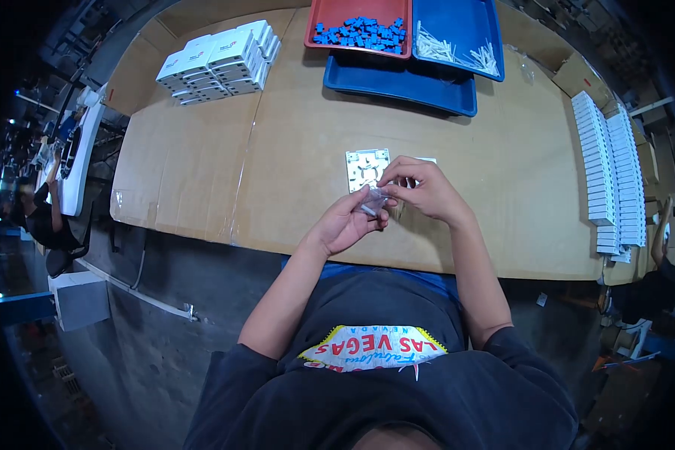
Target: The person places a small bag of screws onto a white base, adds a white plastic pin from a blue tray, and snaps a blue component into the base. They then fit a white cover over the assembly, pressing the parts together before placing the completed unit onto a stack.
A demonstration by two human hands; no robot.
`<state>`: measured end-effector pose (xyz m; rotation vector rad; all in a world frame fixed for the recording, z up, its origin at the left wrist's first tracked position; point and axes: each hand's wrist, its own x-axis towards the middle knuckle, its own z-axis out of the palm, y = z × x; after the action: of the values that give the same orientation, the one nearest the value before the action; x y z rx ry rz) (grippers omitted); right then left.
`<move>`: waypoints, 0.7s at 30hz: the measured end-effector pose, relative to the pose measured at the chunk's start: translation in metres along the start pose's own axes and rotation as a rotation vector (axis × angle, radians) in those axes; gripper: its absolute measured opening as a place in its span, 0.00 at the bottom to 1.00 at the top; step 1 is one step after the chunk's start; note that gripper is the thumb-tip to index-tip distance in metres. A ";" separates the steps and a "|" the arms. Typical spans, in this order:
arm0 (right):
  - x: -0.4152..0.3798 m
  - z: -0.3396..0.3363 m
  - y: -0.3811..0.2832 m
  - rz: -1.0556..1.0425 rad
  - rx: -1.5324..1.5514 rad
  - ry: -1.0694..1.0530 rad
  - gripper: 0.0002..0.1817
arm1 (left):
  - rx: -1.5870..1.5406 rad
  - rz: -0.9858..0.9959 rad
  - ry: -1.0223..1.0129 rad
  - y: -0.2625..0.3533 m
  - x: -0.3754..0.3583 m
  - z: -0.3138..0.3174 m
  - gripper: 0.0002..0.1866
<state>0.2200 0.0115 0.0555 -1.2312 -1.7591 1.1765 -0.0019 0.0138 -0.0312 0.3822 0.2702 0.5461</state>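
Note:
My left hand (347, 225) is closed around a small clear plastic bag (373, 199), with something small and white showing at the bag's lower end. Beside it, my right hand (421, 189) pinches the upper right edge of the same bag. Just behind my hands, a white square plate (366, 163) with cut-outs lies on the cardboard-covered table (300, 165). Part of another white piece (427, 160) shows behind my right hand, which covers most of it.
Stacked white boxes (219, 58) stand at the back left. A red tray (360, 46) of blue parts and a blue tray (457, 37) of white sticks rest over another blue tray (397, 88). Rows of white pieces (611, 169) line the right. People sit at both sides.

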 end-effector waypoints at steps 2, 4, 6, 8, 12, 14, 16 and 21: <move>0.003 -0.003 0.000 -0.037 0.028 -0.064 0.07 | 0.025 0.013 0.001 0.000 -0.001 0.001 0.23; 0.006 -0.008 -0.003 -0.033 0.004 -0.138 0.07 | 0.045 0.014 0.001 -0.001 0.000 0.001 0.22; 0.010 -0.011 -0.002 -0.021 -0.016 -0.219 0.08 | 0.060 0.008 0.007 0.000 -0.001 0.000 0.21; 0.013 -0.012 0.003 -0.001 -0.033 -0.309 0.10 | 0.070 0.007 0.014 0.000 -0.001 -0.001 0.21; 0.012 -0.011 -0.001 0.008 0.018 -0.384 0.11 | 0.027 0.032 0.024 -0.001 -0.003 0.003 0.21; 0.011 -0.009 0.006 -0.030 0.043 -0.376 0.12 | 0.026 0.032 -0.003 -0.001 -0.003 0.001 0.21; 0.011 -0.005 0.005 -0.009 0.028 -0.361 0.14 | 0.023 0.031 -0.014 -0.001 -0.002 0.001 0.21; 0.010 0.005 -0.014 0.078 -0.053 -0.399 0.19 | 0.065 0.032 -0.019 -0.004 0.001 -0.011 0.21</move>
<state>0.2082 0.0175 0.0671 -1.1622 -2.0545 1.5110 -0.0029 0.0143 -0.0427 0.4552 0.2641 0.5659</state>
